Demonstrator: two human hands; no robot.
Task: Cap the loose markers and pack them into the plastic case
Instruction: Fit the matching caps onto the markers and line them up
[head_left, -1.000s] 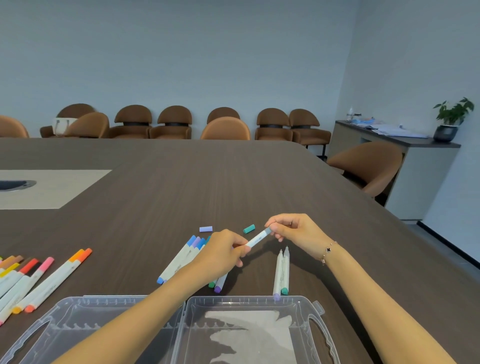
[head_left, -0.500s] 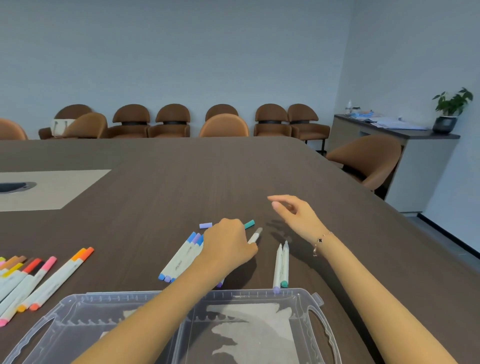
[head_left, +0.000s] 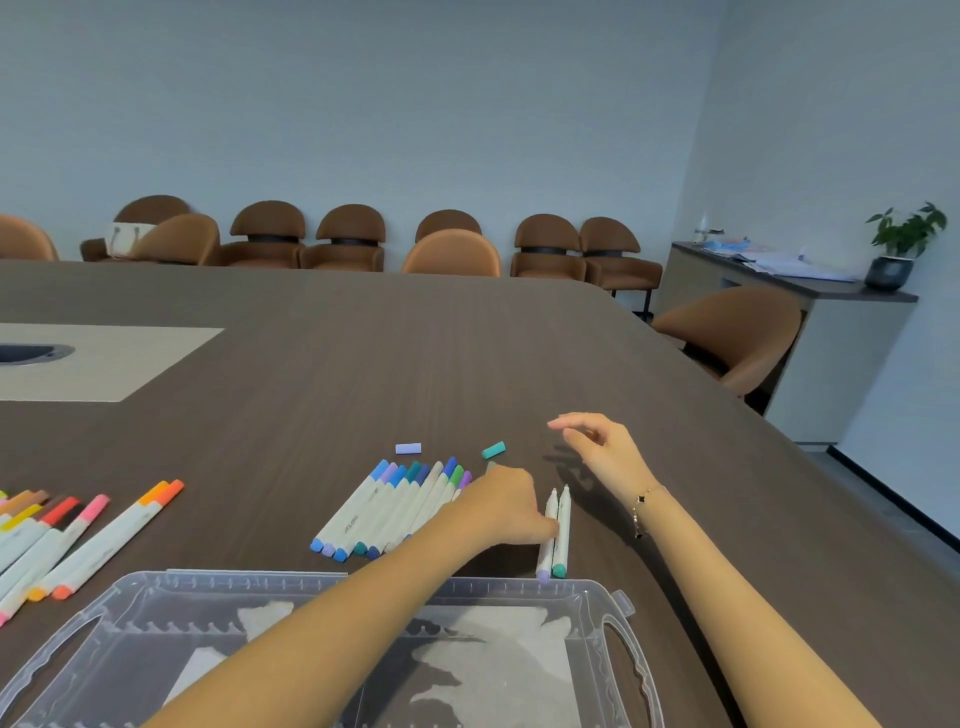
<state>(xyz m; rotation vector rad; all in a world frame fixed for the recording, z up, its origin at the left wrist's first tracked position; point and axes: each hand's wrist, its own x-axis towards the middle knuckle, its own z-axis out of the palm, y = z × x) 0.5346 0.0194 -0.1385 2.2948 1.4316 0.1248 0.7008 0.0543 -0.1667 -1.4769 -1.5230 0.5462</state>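
A row of capped blue, teal, green and purple markers (head_left: 395, 509) lies on the dark table. My left hand (head_left: 498, 512) rests curled at the row's right end, and a grey marker tip (head_left: 491, 466) pokes out behind its knuckles. Its thumb touches the lilac-ended uncapped marker (head_left: 545, 551), which lies beside a teal-ended uncapped marker (head_left: 562, 535). A loose lilac cap (head_left: 408, 448) and a loose teal cap (head_left: 493, 449) lie just beyond the row. My right hand (head_left: 602, 452) hovers open and holds nothing. The clear plastic case (head_left: 311, 579) lies open at the near edge.
Several warm-coloured capped markers (head_left: 78, 540) lie at the left. A beige inset panel (head_left: 104, 358) sits far left on the table. Brown chairs (head_left: 727, 332) stand around the table and along the wall. A sideboard with a plant (head_left: 904, 239) is at the right.
My hands have parted from the grey marker. The left hand carried it down to the marker row and slid right toward the uncapped pair. The right hand let go and lifted away.
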